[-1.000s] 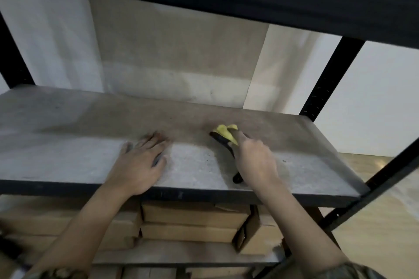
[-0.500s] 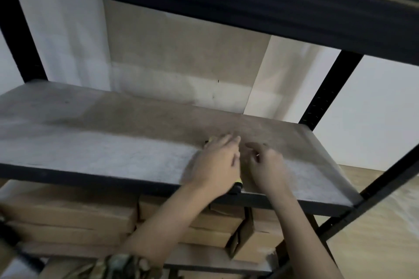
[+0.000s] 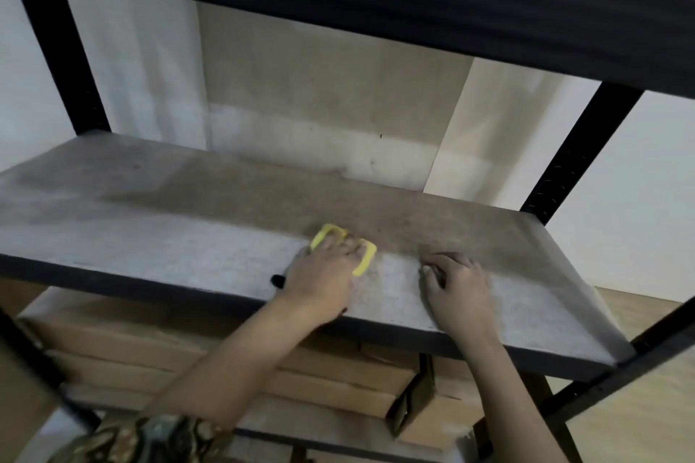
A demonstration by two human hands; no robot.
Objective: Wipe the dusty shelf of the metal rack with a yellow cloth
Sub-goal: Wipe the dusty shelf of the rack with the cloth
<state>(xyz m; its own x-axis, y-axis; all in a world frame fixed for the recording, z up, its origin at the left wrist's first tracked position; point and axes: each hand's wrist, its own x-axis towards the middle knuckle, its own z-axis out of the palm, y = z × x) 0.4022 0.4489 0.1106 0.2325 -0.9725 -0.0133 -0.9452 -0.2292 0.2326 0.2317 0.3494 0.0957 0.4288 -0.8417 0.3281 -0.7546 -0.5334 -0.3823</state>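
Pressing yellow cloth [image 3: 364,256] on shelf [image 3: 158,237], left hand [image 3: 323,274]

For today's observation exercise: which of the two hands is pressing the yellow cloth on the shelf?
The left hand presses the yellow cloth; the right hand rests bare.

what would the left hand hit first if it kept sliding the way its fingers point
Likely nothing soon: the left hand, pressing the yellow cloth, points across bare shelf toward the back wall, though depth is unclear.

shelf [image 3: 150,237] left bare, upper shelf [image 3: 413,4] overhead, hands mid-front
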